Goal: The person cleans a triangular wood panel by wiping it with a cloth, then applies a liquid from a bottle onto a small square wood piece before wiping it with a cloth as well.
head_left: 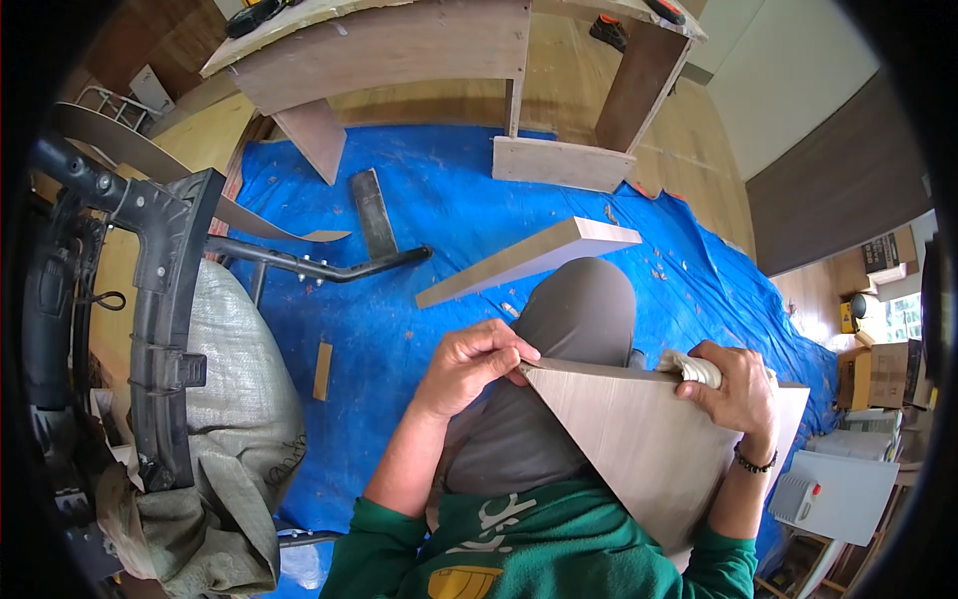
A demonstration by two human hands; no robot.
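A wood-grain panel (636, 434) rests tilted against my lap, its long narrow edge facing up. At the panel's left corner, the thumb and fingertips of my left hand (475, 367) pinch the edge. My right hand (737, 393) lies farther along the same edge, gripping a crumpled off-white cloth (692, 368) that touches the top of the panel. Just beyond my knee, another wood-grain board (524, 262) lies on the blue tarp (359, 449).
A workbench (389, 52) stands ahead on wooden legs. To the left are a black metal frame (161, 299) and a woven sack (232, 374). A dark flat board (374, 213) and a small wood strip (322, 371) lie on the tarp. Cardboard boxes (887, 371) and a white jug (801, 502) stand right.
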